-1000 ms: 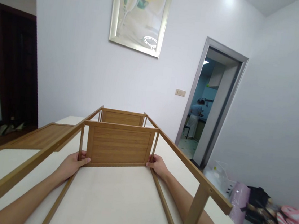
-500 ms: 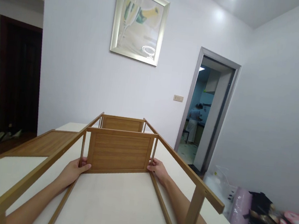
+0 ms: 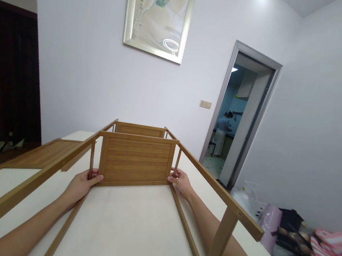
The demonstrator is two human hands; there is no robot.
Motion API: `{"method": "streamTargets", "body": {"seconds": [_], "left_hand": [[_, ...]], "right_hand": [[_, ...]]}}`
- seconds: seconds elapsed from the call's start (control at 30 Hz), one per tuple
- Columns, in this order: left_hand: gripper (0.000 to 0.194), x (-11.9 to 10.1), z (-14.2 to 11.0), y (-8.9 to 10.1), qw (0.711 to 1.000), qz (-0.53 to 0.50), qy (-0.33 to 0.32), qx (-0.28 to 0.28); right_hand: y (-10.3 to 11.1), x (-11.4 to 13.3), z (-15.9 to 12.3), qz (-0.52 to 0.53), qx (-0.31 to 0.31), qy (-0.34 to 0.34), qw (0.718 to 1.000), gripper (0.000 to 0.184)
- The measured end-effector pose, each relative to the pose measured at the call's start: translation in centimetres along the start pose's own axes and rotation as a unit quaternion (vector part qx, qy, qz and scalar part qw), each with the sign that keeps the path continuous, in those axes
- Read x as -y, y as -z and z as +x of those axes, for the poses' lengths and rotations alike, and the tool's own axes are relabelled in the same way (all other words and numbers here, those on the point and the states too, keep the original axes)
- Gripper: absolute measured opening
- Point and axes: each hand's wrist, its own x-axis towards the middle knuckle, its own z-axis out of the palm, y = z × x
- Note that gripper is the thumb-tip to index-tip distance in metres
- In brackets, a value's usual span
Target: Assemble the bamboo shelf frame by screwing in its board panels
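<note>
A brown wooden shelf panel stands on edge across a wooden frame, whose long rails run toward me on both sides. At the panel's lower left corner, my left hand is closed, thumb on the panel's edge and fingers around the thin slat beside it. My right hand grips the lower right corner the same way, near the right slat. Fingertips of both hands are partly hidden. Behind this panel, a second wooden panel spans the frame's far end.
The frame rests on a white table. Another wooden panel lies flat at the left. Past the table's right edge are a pink roll and striped cloth. Through the doorway, a person stands in another room.
The view has shifted a little downward. The top of the gripped panel now meets the rails slightly beyond the side slats. Both hands keep their hold at its lower corners.
</note>
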Motion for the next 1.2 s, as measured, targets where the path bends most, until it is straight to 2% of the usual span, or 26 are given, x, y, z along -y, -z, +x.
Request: {"method": "streamTargets", "body": {"seconds": [0.17,0.4,0.7,1.2], "left_hand": [[0.059,-0.39,-0.25,-0.07,1.000,-0.005,0.000,0.001],[0.061,-0.79,-0.57,-0.05,1.000,-0.008,-0.002,0.016],[0.064,-0.28,-0.41,0.15,0.999,-0.007,0.004,0.044],[0.053,-0.08,-0.29,0.37,0.997,-0.031,0.015,0.068]], "right_hand": [[-0.09,0.19,-0.08,-0.015,-0.005,0.007,1.000,0.054],[-0.30,0.07,-0.43,-0.038,0.002,0.007,0.999,0.034],[-0.41,-0.57,-0.53,-0.034,0.010,-0.009,0.999,0.030],[-0.18,-0.06,-0.74,-0.056,0.018,-0.024,0.998,0.037]]}}
